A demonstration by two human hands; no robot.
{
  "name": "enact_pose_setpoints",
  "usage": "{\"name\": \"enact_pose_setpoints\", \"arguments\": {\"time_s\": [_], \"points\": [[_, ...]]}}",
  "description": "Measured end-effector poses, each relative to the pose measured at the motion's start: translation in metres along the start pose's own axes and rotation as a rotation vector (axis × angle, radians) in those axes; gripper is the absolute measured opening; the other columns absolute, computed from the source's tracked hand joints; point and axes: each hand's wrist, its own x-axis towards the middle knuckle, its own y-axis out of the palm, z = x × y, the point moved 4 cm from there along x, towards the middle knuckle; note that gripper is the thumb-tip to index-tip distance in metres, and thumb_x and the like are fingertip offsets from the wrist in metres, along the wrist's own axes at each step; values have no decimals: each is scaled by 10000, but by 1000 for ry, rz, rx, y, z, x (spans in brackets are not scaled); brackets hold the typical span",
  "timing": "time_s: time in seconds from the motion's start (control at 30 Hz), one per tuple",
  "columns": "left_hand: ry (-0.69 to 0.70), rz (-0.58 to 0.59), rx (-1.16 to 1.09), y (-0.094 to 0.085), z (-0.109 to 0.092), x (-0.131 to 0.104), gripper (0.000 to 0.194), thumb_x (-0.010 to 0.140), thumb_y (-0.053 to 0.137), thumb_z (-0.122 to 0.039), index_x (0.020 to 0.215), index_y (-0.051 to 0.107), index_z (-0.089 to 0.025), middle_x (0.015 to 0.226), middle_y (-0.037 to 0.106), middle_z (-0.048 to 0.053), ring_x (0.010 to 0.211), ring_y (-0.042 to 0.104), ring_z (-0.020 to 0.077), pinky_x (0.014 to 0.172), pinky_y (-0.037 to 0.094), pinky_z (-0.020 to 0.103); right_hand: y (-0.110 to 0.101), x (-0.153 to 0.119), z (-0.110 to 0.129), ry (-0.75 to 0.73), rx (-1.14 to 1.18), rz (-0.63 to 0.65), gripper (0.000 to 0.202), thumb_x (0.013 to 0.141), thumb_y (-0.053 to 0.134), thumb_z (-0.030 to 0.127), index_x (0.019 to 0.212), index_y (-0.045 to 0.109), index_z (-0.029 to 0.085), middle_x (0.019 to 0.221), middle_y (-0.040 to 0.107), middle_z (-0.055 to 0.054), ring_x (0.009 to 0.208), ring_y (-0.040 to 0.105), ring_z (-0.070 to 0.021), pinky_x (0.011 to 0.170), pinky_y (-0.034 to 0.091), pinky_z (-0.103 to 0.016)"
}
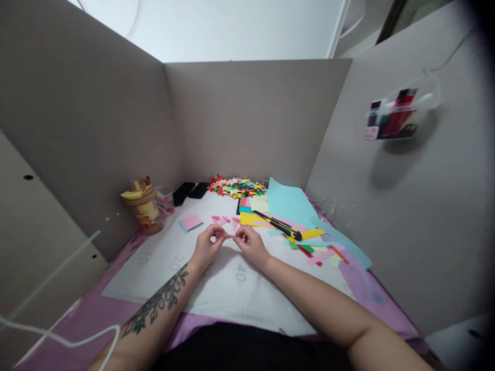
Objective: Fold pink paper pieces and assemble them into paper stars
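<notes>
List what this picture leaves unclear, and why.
Head view:
Pink paper: folds hidden by the left hand and right hand.
Mat number: partly covered by the left wrist.
Paper stars: overlapping, too small to count.
Hanging holder: contents blurred.
Right arm: cut off by the picture's bottom edge.

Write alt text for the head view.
Left hand and right hand pinch a small pink paper piece over a white sheet. Beyond lie folded pink pieces and a heap of colorful paper stars; a cutter rests on colored paper at right.
</notes>
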Motion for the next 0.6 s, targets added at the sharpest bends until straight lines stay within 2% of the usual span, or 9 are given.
{"name": "enact_pose_setpoints", "arguments": {"time_s": [0.13,0.27,0.37,0.47,0.6], "points": [[51,-26,50,-2,-2,-2,69,799,573,-246,795,553,-181,761,622,11,717,584,120,676,483,247,1,0,-7,81,94,-5,62,744,569,244,741,532,195,723,535,2,660,474,-128,612,395,-254],[231,-107,168,-7,-9,-5,14,799,575,-196,802,586,-190,773,651,21,757,599,135,725,491,277,12,0,-19,368,448,113,211,703,613,312,852,534,185,637,567,23,512,483,-98,469,364,-211],[360,-63,240,-4,-14,-7,81,812,553,-159,833,619,-201,783,672,25,787,613,140,740,497,278,21,-1,-20,555,748,153,311,649,666,321,889,538,170,668,620,0,470,517,-89,396,322,-178],[423,8,268,1,-15,-9,128,822,546,-156,891,636,-214,835,691,25,829,626,135,761,500,268,24,-1,-17,594,900,111,311,597,713,267,851,571,157,656,615,2,500,558,-90,396,339,-160],[463,33,318,3,-14,-11,141,836,531,-186,922,641,-211,866,698,41,856,635,150,774,509,290,23,-1,-14,603,943,87,255,585,705,205,813,603,154,600,595,12,512,568,-95,393,350,-153]]}}
